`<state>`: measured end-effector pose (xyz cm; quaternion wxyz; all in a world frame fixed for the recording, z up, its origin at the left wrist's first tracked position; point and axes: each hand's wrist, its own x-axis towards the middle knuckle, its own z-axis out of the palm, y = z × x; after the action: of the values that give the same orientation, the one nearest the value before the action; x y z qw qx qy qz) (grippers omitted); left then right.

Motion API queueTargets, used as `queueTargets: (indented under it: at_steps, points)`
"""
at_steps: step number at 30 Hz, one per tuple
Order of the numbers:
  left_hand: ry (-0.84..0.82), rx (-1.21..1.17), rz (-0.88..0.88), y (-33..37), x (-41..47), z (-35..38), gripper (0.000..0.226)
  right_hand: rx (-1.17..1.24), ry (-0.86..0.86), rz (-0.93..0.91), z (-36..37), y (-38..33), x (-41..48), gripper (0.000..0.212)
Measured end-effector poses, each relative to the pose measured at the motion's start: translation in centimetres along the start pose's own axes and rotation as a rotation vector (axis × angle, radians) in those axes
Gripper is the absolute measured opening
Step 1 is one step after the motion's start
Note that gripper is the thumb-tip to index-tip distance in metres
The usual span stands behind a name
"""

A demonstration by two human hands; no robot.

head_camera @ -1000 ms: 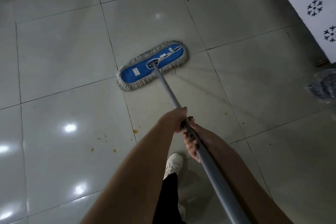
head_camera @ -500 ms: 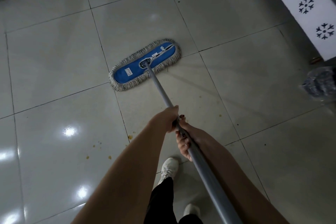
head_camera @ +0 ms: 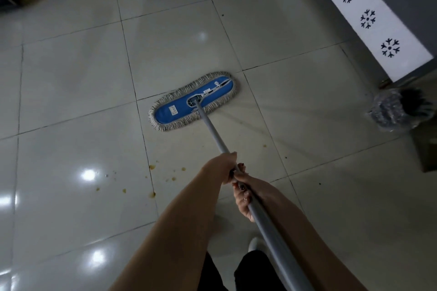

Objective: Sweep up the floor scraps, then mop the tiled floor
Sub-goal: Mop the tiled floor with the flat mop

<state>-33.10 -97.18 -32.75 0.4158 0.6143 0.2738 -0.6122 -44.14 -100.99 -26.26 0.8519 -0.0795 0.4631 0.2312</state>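
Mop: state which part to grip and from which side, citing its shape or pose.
Grip the pole, not the flat fringed head lying on the floor. The pole is slim, round and slopes up towards the person, so fingers wrap it from either side, as the left hand and right hand do.

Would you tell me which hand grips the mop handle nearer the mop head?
The left hand: it grips the handle closer to the blue mop head, while the right hand holds just behind it.
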Motion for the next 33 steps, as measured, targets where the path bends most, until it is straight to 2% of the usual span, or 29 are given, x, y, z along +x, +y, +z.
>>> queueTargets:
  at_steps: [4,9,19,27,33]
  points:
    - [-0.058,-0.064,0.017,-5.8,-1.2,5.6,0.033,-0.044,0.060,-0.003,-5.6,2.0,-5.0,0.035]
    - [-0.059,-0.144,0.048,-11.8,-2.1,10.4,0.033,-0.161,0.140,0.007,-10.4,4.5,-9.6,0.041]
    - [-0.077,-0.125,0.094,-22.3,-3.9,13.3,0.033,-0.020,0.066,-0.019,-17.2,12.8,-13.5,0.042]
    - [-0.100,-0.031,0.071,-30.7,-5.6,15.1,0.031,-0.037,0.097,-0.014,-22.3,19.5,-16.8,0.041]
    - [-0.098,-0.052,0.097,-35.9,-7.0,18.9,0.031,-0.041,0.095,0.014,-27.2,21.8,-20.3,0.043]
